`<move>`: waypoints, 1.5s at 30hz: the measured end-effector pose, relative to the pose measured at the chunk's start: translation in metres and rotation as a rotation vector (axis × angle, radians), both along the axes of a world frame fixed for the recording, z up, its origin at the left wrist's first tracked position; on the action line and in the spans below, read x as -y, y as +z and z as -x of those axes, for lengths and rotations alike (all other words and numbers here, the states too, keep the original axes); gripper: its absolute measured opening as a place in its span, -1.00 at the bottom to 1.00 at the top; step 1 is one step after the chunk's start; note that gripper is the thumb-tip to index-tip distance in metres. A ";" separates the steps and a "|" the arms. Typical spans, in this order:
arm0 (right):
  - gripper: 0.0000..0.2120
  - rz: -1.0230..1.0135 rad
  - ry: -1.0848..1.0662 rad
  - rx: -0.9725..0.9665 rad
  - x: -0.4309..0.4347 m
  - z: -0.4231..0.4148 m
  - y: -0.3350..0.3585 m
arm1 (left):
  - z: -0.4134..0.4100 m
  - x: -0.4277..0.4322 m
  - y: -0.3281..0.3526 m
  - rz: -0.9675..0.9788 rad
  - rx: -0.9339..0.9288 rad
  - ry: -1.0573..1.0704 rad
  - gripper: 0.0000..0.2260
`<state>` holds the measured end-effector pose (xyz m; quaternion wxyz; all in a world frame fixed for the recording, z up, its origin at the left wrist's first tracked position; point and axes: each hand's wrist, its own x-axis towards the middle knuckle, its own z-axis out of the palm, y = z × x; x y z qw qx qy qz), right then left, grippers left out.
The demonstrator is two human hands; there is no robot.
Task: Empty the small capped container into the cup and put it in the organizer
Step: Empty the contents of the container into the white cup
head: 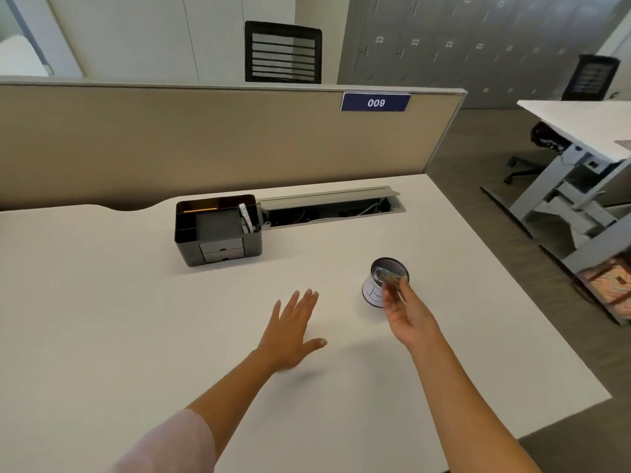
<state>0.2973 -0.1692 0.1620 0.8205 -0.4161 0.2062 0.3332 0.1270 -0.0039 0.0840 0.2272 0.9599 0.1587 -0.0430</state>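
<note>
This is an open-plan office. A white counter (136,302) backs onto a beige partition screen (205,138) that carries a blue plate reading "009" (375,103). At the far edge of the counter a cable tray (331,208) stands with its lid raised, and a dark desk organizer (218,230) holds stationery beside it. Mesh-backed office chairs (283,52) show beyond the screen, grey lockers (461,35) line the far right wall, and another desk (580,124) stands at right on grey carpet.
</note>
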 end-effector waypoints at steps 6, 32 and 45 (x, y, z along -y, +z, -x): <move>-0.73 0.380 -0.118 0.329 0.003 -0.055 -0.011 | -0.020 -0.011 -0.030 -0.050 -0.191 0.009 -0.12; -0.77 0.914 0.442 1.121 -0.007 -0.080 -0.035 | -0.009 -0.026 -0.072 0.064 -0.281 0.067 -0.04; -0.75 0.909 0.349 1.171 -0.001 -0.086 -0.033 | -0.010 -0.028 -0.074 0.061 -0.287 0.060 -0.02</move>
